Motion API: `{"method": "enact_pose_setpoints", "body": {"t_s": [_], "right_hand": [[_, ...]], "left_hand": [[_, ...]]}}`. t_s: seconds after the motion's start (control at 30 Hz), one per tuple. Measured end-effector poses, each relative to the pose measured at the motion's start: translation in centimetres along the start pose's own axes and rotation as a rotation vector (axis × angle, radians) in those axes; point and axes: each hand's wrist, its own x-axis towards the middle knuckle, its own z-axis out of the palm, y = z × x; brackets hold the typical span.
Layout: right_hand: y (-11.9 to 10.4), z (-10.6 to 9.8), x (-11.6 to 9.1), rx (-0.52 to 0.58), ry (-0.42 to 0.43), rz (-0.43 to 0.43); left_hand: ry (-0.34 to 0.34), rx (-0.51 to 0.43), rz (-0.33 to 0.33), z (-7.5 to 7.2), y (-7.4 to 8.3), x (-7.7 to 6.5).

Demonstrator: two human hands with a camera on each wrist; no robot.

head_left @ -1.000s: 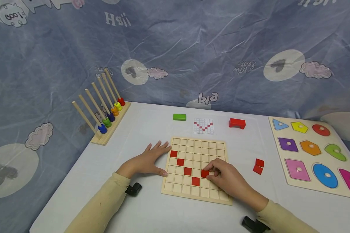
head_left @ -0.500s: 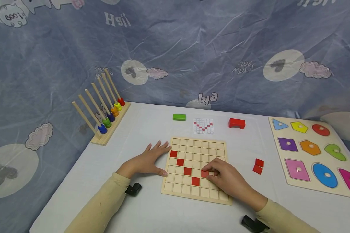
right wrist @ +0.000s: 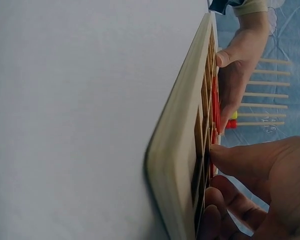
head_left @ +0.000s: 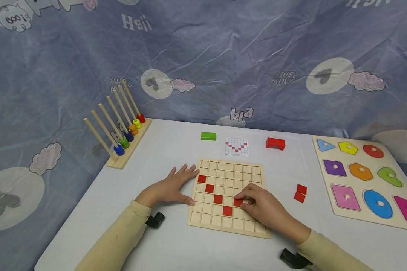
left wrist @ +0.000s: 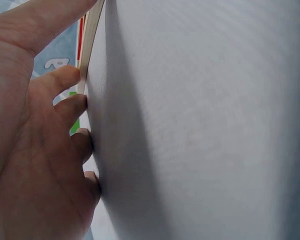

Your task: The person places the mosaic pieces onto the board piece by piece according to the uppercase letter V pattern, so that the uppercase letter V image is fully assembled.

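Observation:
A wooden grid board point(head_left: 215, 219) lies flat on the table, with several red square tiles point(head_left: 218, 199) stepping diagonally down across its cells. My left hand point(head_left: 173, 187) is spread beside it, thumb and index finger at the board's left edge. In the left wrist view, the left hand's fingers point(left wrist: 67, 80) are apart and relaxed along that side. My right hand point(head_left: 266, 206) pinches another red tile point(head_left: 237, 202) between thumb and index finger, low over a cell right of the lowest tile. The right wrist view shows the right thumb point(right wrist: 230, 156) right at the grid, its other fingers curled.
Two loose red tiles point(head_left: 300, 193) lie right of the board. Behind it are a green block point(head_left: 208, 136), a pattern card point(head_left: 236, 146) and a red arch block point(head_left: 276, 143). A peg stand point(head_left: 123, 161) with coloured beads stands left; a shape puzzle point(head_left: 354, 184) lies right.
The red tile under my right fingers changes shade from dark to lighter and back to dark, tilting slightly in place. Both hands otherwise stay nearly still.

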Motion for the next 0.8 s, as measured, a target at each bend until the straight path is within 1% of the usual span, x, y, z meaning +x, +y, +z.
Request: {"method": "enact_pose_setpoints", "body": {"t_s": [0.27,0.57,0.8], "right_hand": [[-0.05,0.02,0.06,-0.012,-0.004,-0.002],[0.01,0.06,0.01,-0.009,-0.008,0.028],[0.18,-0.13,-0.24,0.019,0.004,0.01]], "left_hand": [[0.001,0.003,0.002,0.0,-0.05,0.01],[0.004,-0.008,0.005,0.01,-0.08,-0.05],[0.005,-0.001,0.001,-0.01,0.0,-0.01]]}}
